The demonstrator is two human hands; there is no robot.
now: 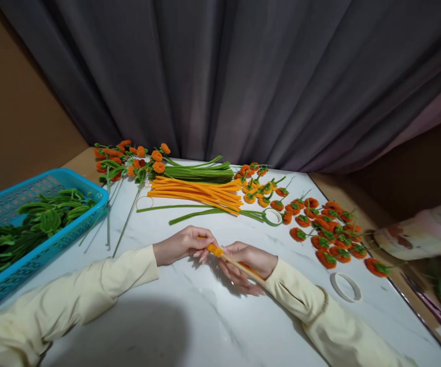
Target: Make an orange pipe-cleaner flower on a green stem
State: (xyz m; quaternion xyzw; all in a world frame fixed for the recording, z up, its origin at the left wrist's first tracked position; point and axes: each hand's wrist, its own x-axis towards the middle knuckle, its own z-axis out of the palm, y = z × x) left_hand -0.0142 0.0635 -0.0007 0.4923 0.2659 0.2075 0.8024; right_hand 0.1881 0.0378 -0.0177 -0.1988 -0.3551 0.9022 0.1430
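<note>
No readable text, labels, numbers or signs.

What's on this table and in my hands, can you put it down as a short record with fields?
Left hand: pinching an orange strip at the stick's tip
Right hand: holding a slim stick
Orange strip: coiled around the stick
Left side: blue basket holding green leafy pieces
Far middle: green stems behind loose orange stems
Far left: orange flowers, some on long stems
Right side: orange flower heads, many showing green undersides
Near right sleeve: pale ring
Backdrop: dark curtain
</note>
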